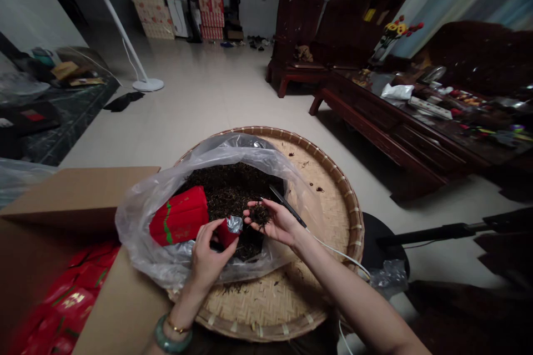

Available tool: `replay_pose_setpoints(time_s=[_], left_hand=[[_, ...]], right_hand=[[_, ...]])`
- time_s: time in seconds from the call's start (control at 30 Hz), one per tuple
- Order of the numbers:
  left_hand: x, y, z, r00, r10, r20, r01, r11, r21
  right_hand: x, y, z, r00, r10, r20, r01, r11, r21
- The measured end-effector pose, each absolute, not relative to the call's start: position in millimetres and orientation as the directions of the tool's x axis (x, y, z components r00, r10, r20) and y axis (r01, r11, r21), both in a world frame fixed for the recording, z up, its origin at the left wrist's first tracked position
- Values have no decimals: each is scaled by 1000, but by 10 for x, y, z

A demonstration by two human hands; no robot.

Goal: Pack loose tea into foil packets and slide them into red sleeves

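My left hand (pixel 208 249) grips a small red packet (pixel 227 233) between thumb and fingers; its silver foil mouth is open and faces my right hand. Palm up, my right hand (pixel 277 222) holds a small heap of dark dried tea leaves (pixel 259 214) beside that mouth. Below both hands, a clear plastic bag (pixel 145 199) stands open, full of loose tea leaves (pixel 229 183). A larger red pouch (pixel 180 216) lies on the leaves at the left. Just behind my right hand rests a thin black stick-like tool (pixel 286 204), near a white cable.
The bag sits on a round woven bamboo tray (pixel 333 216) with scattered leaf bits. At left stands an open cardboard box (pixel 83 188) with red packets (pixel 79 294). A black round stand base (pixel 383 238) is right; beyond are a wooden table (pixel 366 122) and a fan (pixel 147 85).
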State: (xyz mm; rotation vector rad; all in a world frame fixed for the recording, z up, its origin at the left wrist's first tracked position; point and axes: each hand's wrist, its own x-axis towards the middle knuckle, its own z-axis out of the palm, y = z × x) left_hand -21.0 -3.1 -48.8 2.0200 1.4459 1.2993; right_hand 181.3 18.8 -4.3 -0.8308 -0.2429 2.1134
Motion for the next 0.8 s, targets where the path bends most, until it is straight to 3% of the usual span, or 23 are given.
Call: replay_pose_setpoints(time_s=[0.27,0.53,0.67,0.8], left_hand=[[-198,-23,-482,134,881,453,546,-448,709],[-178,-42,-464,210,888,409,533,-455,714],[-180,-42,-476,214,899,382,529,-435,728],[-180,-39,-486,228,900,372,519,-436,735]], right_hand=[[2044,186,410,-579,697,-423,-284,-659,-697],[1910,272,750,-681,559,-473,21,-631,-776],[1890,280,760,-667,566,-484,193,-497,-846],[1902,298,774,-605,654,-454,449,-190,-873]])
